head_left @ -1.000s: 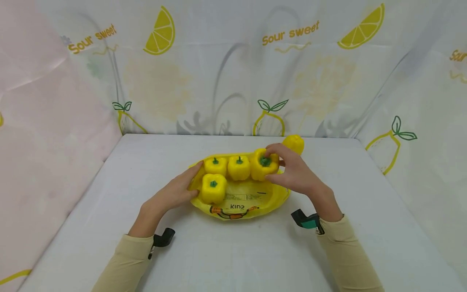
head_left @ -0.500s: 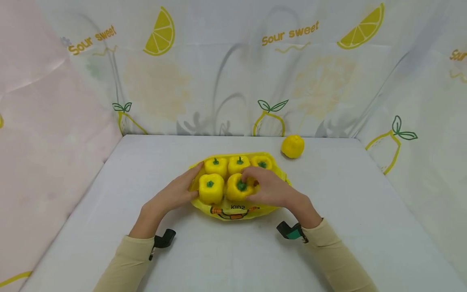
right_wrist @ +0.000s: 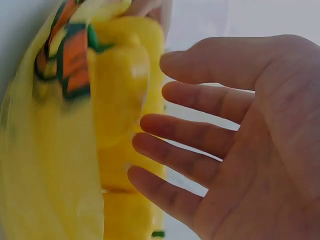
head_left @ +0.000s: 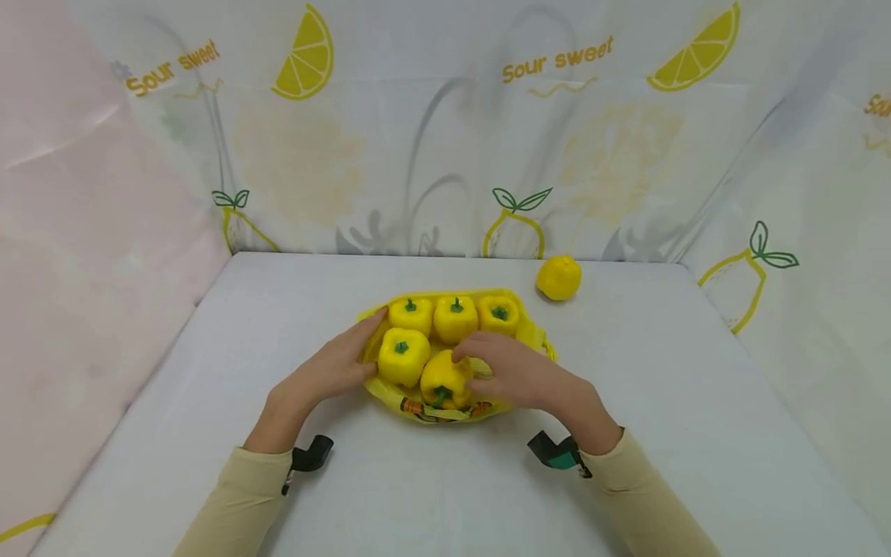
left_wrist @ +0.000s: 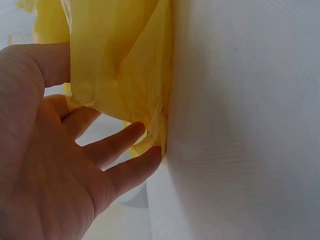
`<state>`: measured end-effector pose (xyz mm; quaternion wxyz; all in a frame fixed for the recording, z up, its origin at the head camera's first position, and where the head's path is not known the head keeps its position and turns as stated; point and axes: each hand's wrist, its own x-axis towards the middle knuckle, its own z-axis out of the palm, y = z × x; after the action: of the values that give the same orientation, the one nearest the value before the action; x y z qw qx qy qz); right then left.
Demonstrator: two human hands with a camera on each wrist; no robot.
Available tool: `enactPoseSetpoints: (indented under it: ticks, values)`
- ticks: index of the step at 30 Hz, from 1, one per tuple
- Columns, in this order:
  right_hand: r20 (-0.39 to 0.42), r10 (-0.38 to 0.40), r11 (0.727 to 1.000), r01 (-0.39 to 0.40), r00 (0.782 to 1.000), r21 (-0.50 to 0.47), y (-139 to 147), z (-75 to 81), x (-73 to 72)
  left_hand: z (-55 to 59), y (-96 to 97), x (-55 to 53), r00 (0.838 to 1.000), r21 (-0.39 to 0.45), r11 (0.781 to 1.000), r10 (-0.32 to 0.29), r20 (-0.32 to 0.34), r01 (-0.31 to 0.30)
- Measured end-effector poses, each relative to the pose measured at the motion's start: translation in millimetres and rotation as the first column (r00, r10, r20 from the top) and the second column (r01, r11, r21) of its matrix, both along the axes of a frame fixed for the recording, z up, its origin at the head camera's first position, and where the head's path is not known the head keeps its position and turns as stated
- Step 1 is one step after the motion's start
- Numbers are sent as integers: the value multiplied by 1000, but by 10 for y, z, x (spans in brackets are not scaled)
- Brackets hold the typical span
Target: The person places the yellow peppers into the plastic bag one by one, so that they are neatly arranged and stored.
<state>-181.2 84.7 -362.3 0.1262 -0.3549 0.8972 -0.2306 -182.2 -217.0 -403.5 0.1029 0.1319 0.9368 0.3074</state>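
A yellow plastic bag [head_left: 532, 336] with printed figures lies with its mouth spread upward. Three yellow bell peppers with green stems, among them the back middle pepper [head_left: 455, 321], stand along its back. The front left pepper [head_left: 404, 357] is upright, while the front middle pepper [head_left: 445, 381] leans with its stem toward the near rim. My left hand [head_left: 339, 362] holds the bag's left side, thumb and fingers on either side of the film [left_wrist: 120, 60]. Beside the leaning pepper is my right hand [head_left: 518, 371], its fingers loosely extended in the right wrist view.
One rounded yellow piece, lemon-like or another pepper [head_left: 559, 278], rests on the white tabletop [head_left: 445, 495] behind the bag to the right. A printed cloth [head_left: 445, 139] hangs behind the table's back edge.
My right hand has carried a pepper from the bag's back right to its front middle and loosened its fingers. The pepper has tipped toward me. My left hand has stayed at the bag.
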Motion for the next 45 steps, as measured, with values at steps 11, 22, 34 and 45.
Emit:
enactPoseSetpoints:
  ticks: [11,22,34,45]
  values:
    - [-217,70,993,-48,974,104,-165,-90,119,-19,3,-6,1000,6,1000,-3,-10,3]
    - [-81,-21,999,17,997,-47,-118,-207,-32,-23,10,7,1000,-2,1000,5,-5,-5]
    - [-32,-135,978,128,990,-165,-70,-294,-140,-14,18,-7,1000,-6,1000,3,-4,-3]
    - [-95,-252,932,215,963,-291,255,-72,-332,-26,2,-11,1000,-8,1000,-7,-13,7]
